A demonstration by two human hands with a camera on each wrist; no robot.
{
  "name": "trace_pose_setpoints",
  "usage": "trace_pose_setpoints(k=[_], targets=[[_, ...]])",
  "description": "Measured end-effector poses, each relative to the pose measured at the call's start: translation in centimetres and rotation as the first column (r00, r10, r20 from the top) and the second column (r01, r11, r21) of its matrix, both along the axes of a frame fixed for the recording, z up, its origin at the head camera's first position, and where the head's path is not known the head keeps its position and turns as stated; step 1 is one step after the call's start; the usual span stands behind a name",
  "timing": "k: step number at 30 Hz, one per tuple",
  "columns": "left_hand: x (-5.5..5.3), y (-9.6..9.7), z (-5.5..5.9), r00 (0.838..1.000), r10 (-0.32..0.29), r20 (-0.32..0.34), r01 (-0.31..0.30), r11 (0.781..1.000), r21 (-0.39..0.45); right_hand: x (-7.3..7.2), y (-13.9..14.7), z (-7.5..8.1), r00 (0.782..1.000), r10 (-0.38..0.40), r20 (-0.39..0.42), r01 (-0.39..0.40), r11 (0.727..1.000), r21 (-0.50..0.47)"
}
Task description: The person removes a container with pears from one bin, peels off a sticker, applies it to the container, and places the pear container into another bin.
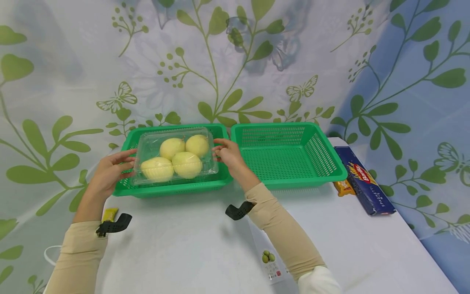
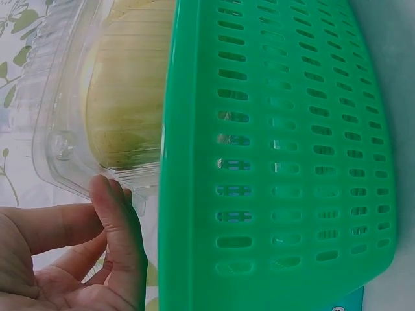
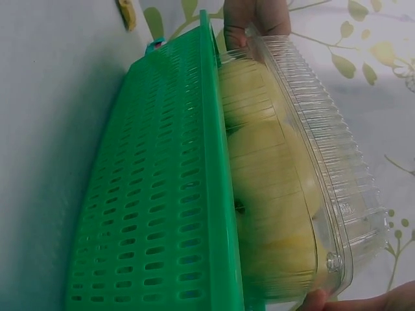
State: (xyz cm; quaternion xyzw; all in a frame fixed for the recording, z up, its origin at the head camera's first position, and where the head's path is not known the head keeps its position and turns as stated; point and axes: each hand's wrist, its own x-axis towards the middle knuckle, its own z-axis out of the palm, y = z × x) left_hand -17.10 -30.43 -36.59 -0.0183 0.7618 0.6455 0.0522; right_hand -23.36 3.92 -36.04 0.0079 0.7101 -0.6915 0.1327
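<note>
A clear plastic clamshell container (image 1: 148,143) with several pale yellow pears (image 1: 187,165) in it is tilted over the left green basket (image 1: 183,187). Its lower part sits within the basket's outline, and its lid rises above the rim. At the container's left end, my left hand (image 1: 108,173) pinches the rim between thumb and fingers, as the left wrist view shows at the corner (image 2: 61,146). My right hand (image 1: 230,156) holds the opposite end by its edge; in the right wrist view only its fingertips (image 3: 316,300) and part of a finger show.
A second green basket (image 1: 290,161) stands right of the first. Beyond it lie a blue spaghetti box (image 1: 363,179) and a small orange packet (image 1: 344,188). A yellow packet (image 1: 110,214) lies by my left wrist, and a printed slip (image 1: 271,263) near my right forearm.
</note>
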Motion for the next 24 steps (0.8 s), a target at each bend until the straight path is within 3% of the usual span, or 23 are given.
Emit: trace_pose_setpoints(k=[24], targets=[[-0.02,-0.2,-0.16,1.0,-0.014,-0.005,0.014,0.999,0.028,0.1,0.12,0.15,1.0,-0.008,0.013,0.008,1.0,-0.002]])
